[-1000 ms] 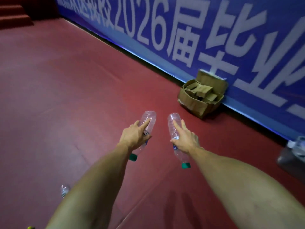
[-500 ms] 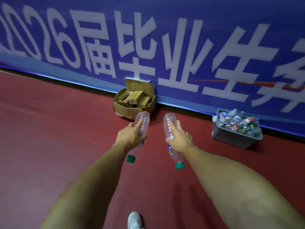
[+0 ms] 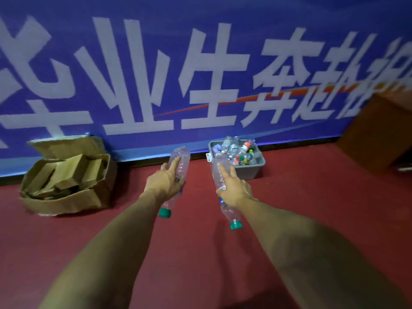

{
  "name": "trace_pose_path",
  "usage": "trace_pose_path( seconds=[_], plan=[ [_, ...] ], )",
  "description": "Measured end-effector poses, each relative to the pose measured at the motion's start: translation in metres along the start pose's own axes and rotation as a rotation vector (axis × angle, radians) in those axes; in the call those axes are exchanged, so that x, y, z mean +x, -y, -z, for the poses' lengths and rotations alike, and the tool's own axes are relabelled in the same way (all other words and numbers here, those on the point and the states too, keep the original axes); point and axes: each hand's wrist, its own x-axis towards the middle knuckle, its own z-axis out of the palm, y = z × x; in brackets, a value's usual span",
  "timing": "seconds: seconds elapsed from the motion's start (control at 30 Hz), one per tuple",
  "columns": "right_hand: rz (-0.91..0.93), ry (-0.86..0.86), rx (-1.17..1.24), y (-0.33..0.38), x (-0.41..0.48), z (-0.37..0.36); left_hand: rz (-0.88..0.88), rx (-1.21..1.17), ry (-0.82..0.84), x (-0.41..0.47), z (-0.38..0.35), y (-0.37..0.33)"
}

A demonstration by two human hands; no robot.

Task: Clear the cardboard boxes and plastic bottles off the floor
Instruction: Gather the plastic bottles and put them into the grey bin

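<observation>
Two clear plastic bottles with green caps sit at the middle of the frame, both held above the floor with caps pointing down toward the camera and bases pointing up toward the wall. The left bottle [image 3: 184, 159] is gripped around its middle by the left hand [image 3: 163, 182], whose index finger lies straight along the bottle while the other fingers curl round it. The right bottle [image 3: 217, 170] is gripped the same way by the right hand [image 3: 234, 188], index finger stretched along its side. The two bottles are near each other but apart. Just behind the right bottle, centre right, a grey plastic bin [image 3: 256, 168] stands on the floor against the wall, heaped with more bottles. At the left of the frame an open, crumpled cardboard box [image 3: 66, 197] holds smaller flattened cardboard pieces and also stands by the wall. The floor [image 3: 200, 253] is dark red. A blue banner [image 3: 156, 63] with large white characters fills the upper half. At the upper right edge is a blurred brown block [image 3: 379, 134].
</observation>
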Motion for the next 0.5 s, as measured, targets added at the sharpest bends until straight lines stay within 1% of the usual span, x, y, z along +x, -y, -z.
trace_pose_path(
  seconds=[0.07, 0.13, 0.27, 0.37, 0.5],
  plan=[
    [-0.047, -0.012, 0.004, -0.023, 0.021, 0.012, -0.110, 0.040, 0.046, 0.033, -0.003, -0.026],
    [-0.097, -0.027, 0.007, -0.045, 0.044, 0.023, -0.154, 0.033, 0.067, 0.070, -0.005, -0.049],
    [-0.171, -0.049, 0.018, -0.091, 0.100, 0.043, -0.191, -0.004, 0.096, 0.146, -0.017, -0.096],
    [-0.175, -0.074, 0.037, -0.127, 0.156, 0.060, -0.227, 0.027, 0.118, 0.206, -0.020, -0.131],
    [-0.186, -0.113, 0.087, -0.169, 0.229, 0.095, -0.208, 0.002, 0.105, 0.278, -0.014, -0.176]
  ],
)
